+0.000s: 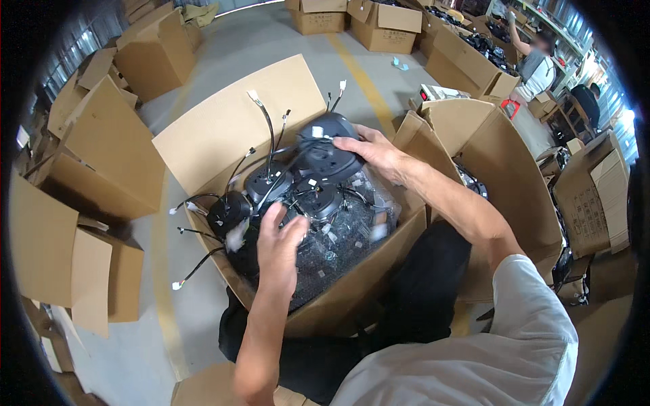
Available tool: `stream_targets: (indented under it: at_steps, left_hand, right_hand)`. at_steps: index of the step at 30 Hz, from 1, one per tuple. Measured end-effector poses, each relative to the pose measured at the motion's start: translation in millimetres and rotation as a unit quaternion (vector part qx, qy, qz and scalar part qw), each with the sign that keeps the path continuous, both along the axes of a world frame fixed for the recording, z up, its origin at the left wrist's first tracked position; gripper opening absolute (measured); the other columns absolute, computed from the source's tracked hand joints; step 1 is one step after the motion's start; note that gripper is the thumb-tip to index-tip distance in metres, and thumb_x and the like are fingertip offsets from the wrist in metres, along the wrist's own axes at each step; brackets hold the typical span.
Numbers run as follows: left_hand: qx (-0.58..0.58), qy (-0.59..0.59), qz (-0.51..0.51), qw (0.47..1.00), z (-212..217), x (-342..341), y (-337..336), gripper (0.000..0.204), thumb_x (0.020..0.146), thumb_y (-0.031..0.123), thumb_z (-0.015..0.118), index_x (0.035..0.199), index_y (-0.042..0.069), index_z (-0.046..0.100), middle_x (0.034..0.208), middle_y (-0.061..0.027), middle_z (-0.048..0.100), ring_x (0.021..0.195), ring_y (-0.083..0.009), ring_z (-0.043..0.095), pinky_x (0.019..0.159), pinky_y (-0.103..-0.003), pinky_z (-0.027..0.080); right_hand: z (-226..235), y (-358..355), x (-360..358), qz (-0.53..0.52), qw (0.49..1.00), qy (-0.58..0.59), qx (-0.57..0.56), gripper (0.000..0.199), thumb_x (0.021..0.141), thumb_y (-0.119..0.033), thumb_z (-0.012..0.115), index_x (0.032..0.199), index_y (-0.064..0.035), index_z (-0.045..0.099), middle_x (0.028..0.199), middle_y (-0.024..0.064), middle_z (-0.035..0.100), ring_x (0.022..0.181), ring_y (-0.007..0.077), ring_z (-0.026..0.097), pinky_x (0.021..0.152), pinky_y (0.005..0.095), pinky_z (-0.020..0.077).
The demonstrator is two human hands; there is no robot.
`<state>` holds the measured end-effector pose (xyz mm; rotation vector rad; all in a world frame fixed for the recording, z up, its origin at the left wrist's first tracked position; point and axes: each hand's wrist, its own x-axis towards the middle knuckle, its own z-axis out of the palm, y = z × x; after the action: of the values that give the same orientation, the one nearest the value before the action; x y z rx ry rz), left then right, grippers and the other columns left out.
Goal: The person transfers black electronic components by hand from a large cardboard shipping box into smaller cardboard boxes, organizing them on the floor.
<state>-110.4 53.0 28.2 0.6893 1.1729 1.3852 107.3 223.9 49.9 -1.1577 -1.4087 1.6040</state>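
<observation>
My right hand (378, 153) grips the right edge of a black rounded plastic unit (332, 162) with a cable bundle and a white connector on it. It is held over the far right part of an open cardboard box (247, 111). Over the middle of the same box hovers my left hand (277, 247), slightly blurred, its fingers apart and nothing in them. Just beyond it lie similar black units (269, 181), with wires and white plugs sticking up or hanging over the box's left side. Clear bubble wrap (338, 257) lies beneath them.
Right of my knee stands another open carton (514, 169) with black parts inside. More cartons (101, 145) line the left side and the far end (384, 27). A co-worker (537, 64) is at the far right beside a large parts-filled box (467, 57). Yellow lines (359, 74) mark the grey floor.
</observation>
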Motion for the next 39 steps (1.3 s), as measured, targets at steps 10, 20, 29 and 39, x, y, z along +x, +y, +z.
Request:
stream_targets:
  at_steps: [10, 20, 29, 39]
  left_hand:
    - [0.003, 0.296, -0.216, 0.930, -72.0, 33.7, 10.9, 0.032, 0.093, 0.014, 0.067, 0.121, -0.001, 0.062, 0.118, -0.0190, 0.064, 0.108, -0.0228, 0.063, 0.090, -0.033, 0.052]
    - [0.178, 0.575, -0.195, 0.774, -209.2, 122.4, 179.8, 0.069, 0.088, 0.033, 0.066, 0.140, -0.006, 0.043, 0.140, -0.0305, 0.047, 0.134, -0.0431, 0.041, 0.114, -0.049, 0.031]
    - [0.271, 0.667, -0.382, 0.579, -143.1, 125.1, 98.8, 0.029, 0.081, 0.005, 0.060, 0.110, -0.001, 0.063, 0.105, -0.0171, 0.062, 0.108, -0.0316, 0.060, 0.097, -0.049, 0.044]
    - [0.195, 0.753, -0.272, 0.567, -143.3, 113.4, 149.6, 0.064, 0.086, 0.030, 0.070, 0.137, -0.004, 0.050, 0.151, -0.0284, 0.036, 0.138, -0.0453, 0.035, 0.115, -0.049, 0.028]
  right_hand:
    - [-128.0, 54.3, 38.3, -0.032, 0.971, -0.218, 0.095, 0.066, 0.083, -0.034, 0.076, 0.130, 0.0072, 0.054, 0.117, 0.0194, 0.067, 0.111, 0.0277, 0.063, 0.101, 0.0367, 0.0471]
    - [-119.6, 44.6, 8.1, -0.078, 0.956, -0.237, 0.153, 0.062, 0.084, -0.034, 0.075, 0.127, 0.0060, 0.057, 0.115, 0.0259, 0.067, 0.113, 0.0366, 0.064, 0.101, 0.0412, 0.0470]
    - [-143.9, 49.6, 71.3, 0.055, 0.859, -0.504, 0.063, 0.049, 0.090, -0.041, 0.065, 0.099, 0.0069, 0.069, 0.102, 0.0278, 0.069, 0.102, 0.0425, 0.066, 0.089, 0.0450, 0.0522]
    - [-19.0, 30.5, 30.5, -0.031, 0.812, -0.438, 0.384, 0.015, 0.076, -0.014, 0.065, 0.079, -0.0021, 0.073, 0.080, 0.0156, 0.072, 0.074, 0.0319, 0.072, 0.067, 0.0449, 0.0580]
